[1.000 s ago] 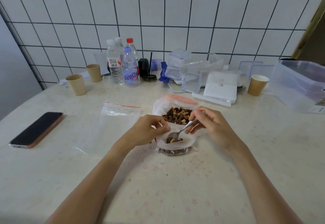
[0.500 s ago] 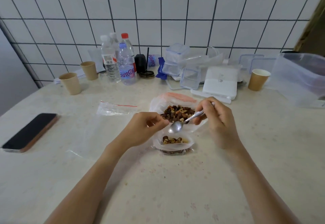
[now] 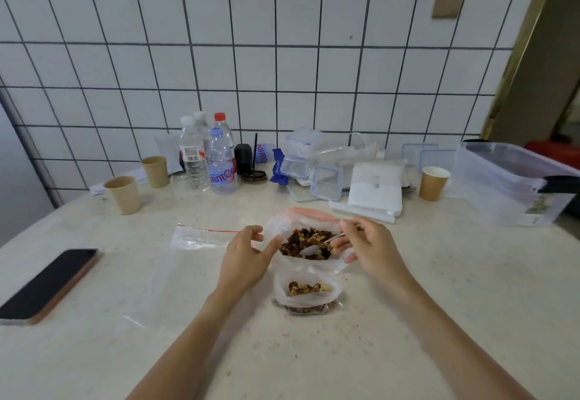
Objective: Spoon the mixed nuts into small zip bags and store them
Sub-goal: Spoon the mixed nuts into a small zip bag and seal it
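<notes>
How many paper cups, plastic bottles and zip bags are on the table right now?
Tan paper cups: 3
Clear plastic water bottles, standing: 4
Clear plastic zip bags: 3, one large with mixed nuts, one small part-filled, one empty with red strip
Total: 10

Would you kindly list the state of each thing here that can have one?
Small zip bag: open, partly filled with nuts.
Large nut bag: open.
Spoon: bowl in the large bag.
Right hand: holds the spoon.
Left hand: touches the large bag's rim.
Spare zip bag: flat, empty.
</notes>
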### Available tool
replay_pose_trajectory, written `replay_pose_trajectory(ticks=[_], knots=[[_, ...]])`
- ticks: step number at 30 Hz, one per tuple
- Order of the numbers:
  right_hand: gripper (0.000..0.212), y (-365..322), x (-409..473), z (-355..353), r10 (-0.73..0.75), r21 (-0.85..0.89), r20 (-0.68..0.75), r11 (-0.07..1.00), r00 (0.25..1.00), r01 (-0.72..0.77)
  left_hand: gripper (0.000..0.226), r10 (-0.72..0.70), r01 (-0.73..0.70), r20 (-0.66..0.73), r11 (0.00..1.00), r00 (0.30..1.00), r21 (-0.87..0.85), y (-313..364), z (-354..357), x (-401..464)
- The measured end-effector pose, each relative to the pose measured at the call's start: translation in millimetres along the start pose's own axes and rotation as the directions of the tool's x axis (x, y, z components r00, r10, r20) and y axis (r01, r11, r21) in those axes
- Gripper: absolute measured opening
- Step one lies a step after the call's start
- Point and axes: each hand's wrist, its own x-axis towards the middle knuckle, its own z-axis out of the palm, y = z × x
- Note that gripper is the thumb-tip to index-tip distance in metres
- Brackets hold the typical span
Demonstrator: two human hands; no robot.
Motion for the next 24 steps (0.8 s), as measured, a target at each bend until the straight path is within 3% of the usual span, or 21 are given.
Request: replay_pose_trajectory(ticks=[2,6,10,15,17,24], knots=[[0.018,-5,1,1,-0.029,-0.091,0.028,0.995,0.999,0.031,0.069,-0.02,0.019,0.022,0.998,1.0,0.06,6,2,10],[0.016,-7,-1,10,-0.071,-0.198,0.045,0.977,0.996,0.079,0.025,0.042,-0.047,0.072,0.997,0.997,0.062,11,8,22],[0.015,5,-5,26,-0.108,-0.241,0.025,0.964,0.994,0.111,0.031,0.157,-0.158,-0.017,0.985,0.987,-0.068,7,12,16],[0.017,7,6,43,-0.096,-0.221,0.008,0.97,0.995,0.096,0.021,0.246,-0.246,-0.019,0.967,0.969,-0.06,3,14,13],[0.019,7,12,48,-0.054,-0.175,-0.013,0.983,0.998,0.051,0.015,0.246,-0.246,-0.007,0.967,0.969,-0.07,2,14,14],[0.023,14,18,57,0.231,0.103,-0.027,0.968,0.973,-0.227,0.024,0.178,-0.171,0.03,0.973,0.984,-0.158,-1,17,12]])
